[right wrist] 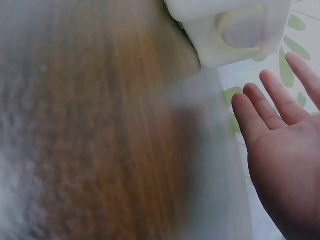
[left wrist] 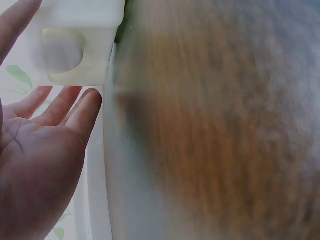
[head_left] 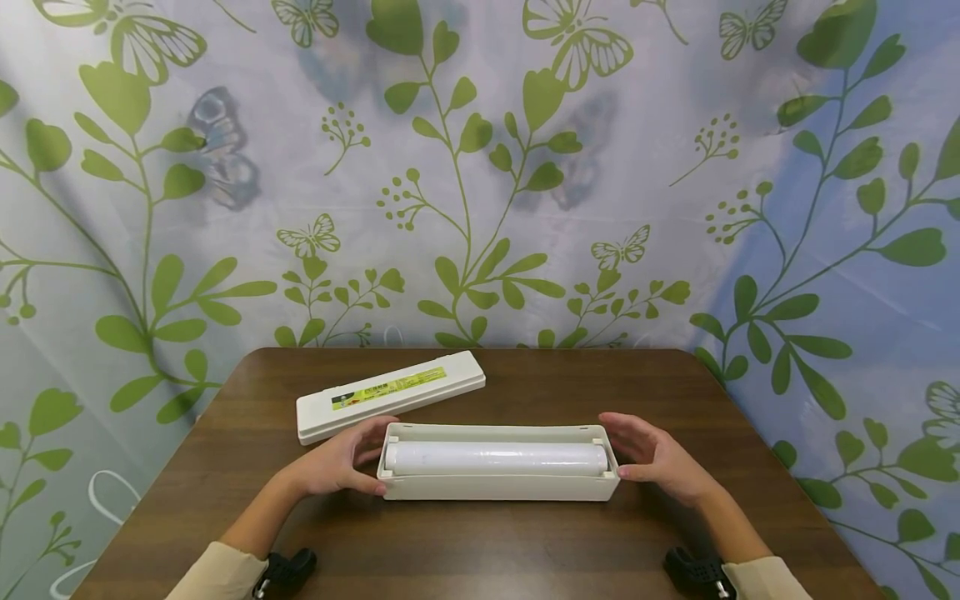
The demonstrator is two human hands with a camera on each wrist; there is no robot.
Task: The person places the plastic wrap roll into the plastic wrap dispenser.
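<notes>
A long white plastic box (head_left: 498, 489) sits on the table without a cover, and a roll of clear-looking film (head_left: 498, 457) lies inside it. At its left end is my left hand (head_left: 337, 460), fingers relaxed, the thumb at the near corner. My right hand (head_left: 660, 460) is at the opposite end, its thumb close to the near right corner. In the left wrist view, the box's end wall (left wrist: 95, 55) has a round opening beside my spread fingers (left wrist: 85, 112). The right wrist view shows straight fingers (right wrist: 282, 102) apart from the other end.
A white lid (head_left: 431, 400) with a yellow-green label lies slanted behind the box, to the left. The brown wooden table (head_left: 480, 550) ends at a leaf-and-butterfly patterned curtain (head_left: 480, 208). Dark straps (head_left: 288, 573) are on both wrists.
</notes>
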